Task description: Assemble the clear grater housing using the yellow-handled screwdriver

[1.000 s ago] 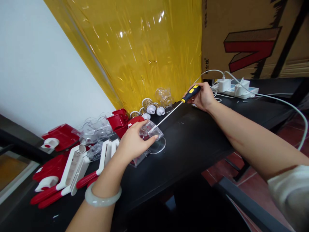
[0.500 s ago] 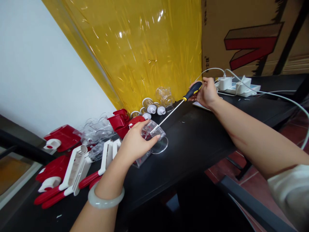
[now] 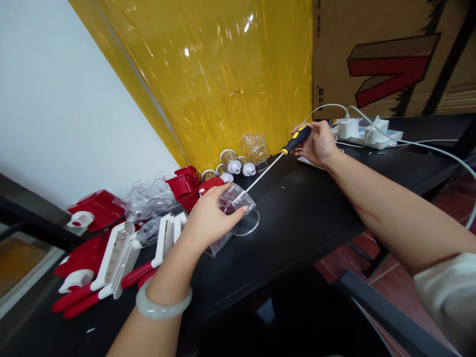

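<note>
My right hand (image 3: 316, 143) is closed around the dark blue and yellow handle of a screwdriver (image 3: 264, 172). The long metal shaft slants down to the left, and its tip reaches into a clear plastic part (image 3: 243, 198). Thumb and fingers of my left hand (image 3: 210, 213) grip that clear part from its left side. A flat round clear rim (image 3: 253, 225) shows just below it. Exactly what the screwdriver tip touches is hard to make out through the plastic. Behind my left hand lies a red plastic piece (image 3: 211, 185).
Left on the black table (image 3: 297, 218) lie red housings (image 3: 96, 210), white arms with red handles (image 3: 111, 263) and clear parts (image 3: 150, 196). Metal grater drums (image 3: 230, 161) stand by the yellow film (image 3: 223, 74). A power strip (image 3: 375, 137) with cables sits back right, before a cardboard box (image 3: 390, 59).
The screwdriver handle has turned a little in my right hand, with its yellow patches now facing differently. My left hand and the clear part stay in place.
</note>
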A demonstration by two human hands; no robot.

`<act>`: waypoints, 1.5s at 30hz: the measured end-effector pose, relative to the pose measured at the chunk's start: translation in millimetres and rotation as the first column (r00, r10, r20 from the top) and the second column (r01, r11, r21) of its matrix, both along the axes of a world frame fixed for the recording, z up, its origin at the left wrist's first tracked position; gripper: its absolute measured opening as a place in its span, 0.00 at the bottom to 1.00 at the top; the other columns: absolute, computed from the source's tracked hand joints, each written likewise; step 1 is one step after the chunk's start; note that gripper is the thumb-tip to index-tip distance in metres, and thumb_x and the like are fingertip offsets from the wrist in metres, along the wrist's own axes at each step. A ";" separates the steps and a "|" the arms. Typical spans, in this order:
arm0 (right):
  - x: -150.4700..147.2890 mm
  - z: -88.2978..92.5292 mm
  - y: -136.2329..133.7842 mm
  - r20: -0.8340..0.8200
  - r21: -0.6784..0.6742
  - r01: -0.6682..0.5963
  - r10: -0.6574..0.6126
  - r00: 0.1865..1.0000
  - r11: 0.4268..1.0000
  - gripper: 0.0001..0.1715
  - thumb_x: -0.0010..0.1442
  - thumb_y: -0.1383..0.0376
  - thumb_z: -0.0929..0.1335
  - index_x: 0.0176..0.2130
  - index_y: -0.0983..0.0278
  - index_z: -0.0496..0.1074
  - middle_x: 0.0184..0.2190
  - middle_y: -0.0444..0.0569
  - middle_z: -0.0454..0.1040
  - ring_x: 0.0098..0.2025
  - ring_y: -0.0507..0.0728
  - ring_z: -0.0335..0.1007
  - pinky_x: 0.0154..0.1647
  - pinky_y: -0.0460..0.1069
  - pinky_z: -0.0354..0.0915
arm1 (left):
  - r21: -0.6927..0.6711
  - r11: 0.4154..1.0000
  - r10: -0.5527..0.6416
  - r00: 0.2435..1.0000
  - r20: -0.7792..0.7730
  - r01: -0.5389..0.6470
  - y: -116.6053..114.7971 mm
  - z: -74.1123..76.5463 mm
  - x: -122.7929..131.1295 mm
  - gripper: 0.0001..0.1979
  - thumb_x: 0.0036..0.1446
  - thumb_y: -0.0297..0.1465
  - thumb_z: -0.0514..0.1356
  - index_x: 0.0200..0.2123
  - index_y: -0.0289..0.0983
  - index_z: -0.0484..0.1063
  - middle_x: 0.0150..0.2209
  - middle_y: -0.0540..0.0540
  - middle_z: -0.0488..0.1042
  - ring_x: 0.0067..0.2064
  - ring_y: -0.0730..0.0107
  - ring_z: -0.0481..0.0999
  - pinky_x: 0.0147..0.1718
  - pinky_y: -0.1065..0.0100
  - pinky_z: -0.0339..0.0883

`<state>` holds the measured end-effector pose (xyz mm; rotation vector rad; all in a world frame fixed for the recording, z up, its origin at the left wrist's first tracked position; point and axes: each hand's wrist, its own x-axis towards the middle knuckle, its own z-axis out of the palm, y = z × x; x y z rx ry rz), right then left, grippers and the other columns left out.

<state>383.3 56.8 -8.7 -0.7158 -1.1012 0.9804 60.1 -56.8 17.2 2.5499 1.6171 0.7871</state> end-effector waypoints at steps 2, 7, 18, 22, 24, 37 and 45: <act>0.2 0.2 -0.5 0.009 -0.017 0.010 -0.009 1.000 1.000 0.29 0.64 0.39 0.60 0.38 0.59 0.72 0.22 0.45 0.71 0.25 0.56 0.72 0.23 0.50 0.64 | -0.004 1.000 0.001 1.000 0.001 -0.001 -0.2 0.0 -0.1 0.35 0.52 0.46 0.67 0.60 0.35 0.71 0.57 0.37 0.76 0.57 0.48 0.76 0.59 0.49 0.67; -1.1 -3.4 1.7 0.050 -0.011 0.077 -0.076 0.996 0.997 0.26 0.59 0.39 0.67 0.38 0.58 0.71 0.17 0.42 0.63 0.20 0.54 0.64 0.23 0.51 0.63 | -0.006 1.000 0.006 1.000 0.000 -0.006 0.2 -0.9 -0.9 0.35 0.52 0.46 0.67 0.60 0.35 0.71 0.57 0.38 0.76 0.57 0.48 0.76 0.58 0.49 0.68; -2.0 -1.3 2.1 0.051 -0.010 0.068 -0.067 0.996 0.998 0.28 0.60 0.40 0.67 0.42 0.59 0.74 0.19 0.42 0.66 0.19 0.53 0.67 0.20 0.49 0.63 | -0.012 1.000 0.000 1.000 0.011 0.000 -0.1 -0.6 -1.1 0.34 0.52 0.46 0.67 0.60 0.36 0.71 0.57 0.38 0.76 0.57 0.47 0.77 0.58 0.49 0.68; -3.4 -1.6 2.2 0.039 0.022 0.161 -0.161 0.986 0.987 0.29 0.59 0.37 0.66 0.36 0.60 0.73 0.15 0.39 0.60 0.14 0.50 0.58 0.17 0.48 0.57 | -0.009 1.000 -0.008 1.000 0.007 0.008 0.1 -0.8 -1.3 0.35 0.53 0.46 0.67 0.60 0.36 0.71 0.57 0.38 0.76 0.57 0.48 0.76 0.59 0.51 0.68; -4.6 -0.8 0.6 0.007 0.012 0.140 -0.140 0.990 0.990 0.31 0.62 0.37 0.61 0.33 0.60 0.71 0.17 0.42 0.63 0.16 0.51 0.61 0.18 0.48 0.56 | -0.011 1.000 -0.007 1.000 0.005 0.007 0.4 -1.0 -1.5 0.35 0.52 0.46 0.67 0.61 0.36 0.71 0.57 0.37 0.76 0.57 0.48 0.76 0.59 0.51 0.68; -3.4 -4.2 2.1 0.057 -0.009 0.103 -0.102 0.993 0.995 0.32 0.59 0.35 0.63 0.36 0.58 0.74 0.14 0.42 0.61 0.17 0.55 0.64 0.21 0.51 0.61 | -0.009 1.000 -0.006 1.000 0.014 0.006 0.4 -1.3 -2.1 0.35 0.52 0.46 0.67 0.60 0.36 0.71 0.57 0.38 0.76 0.57 0.48 0.76 0.59 0.49 0.68; -2.9 -4.3 1.4 0.029 -0.012 0.071 -0.071 0.997 0.997 0.29 0.60 0.39 0.66 0.43 0.58 0.75 0.21 0.45 0.70 0.23 0.55 0.69 0.23 0.51 0.65 | -0.007 1.000 -0.006 1.000 0.009 0.006 0.8 -2.0 -2.8 0.36 0.53 0.46 0.67 0.61 0.35 0.70 0.57 0.37 0.76 0.57 0.48 0.76 0.58 0.49 0.68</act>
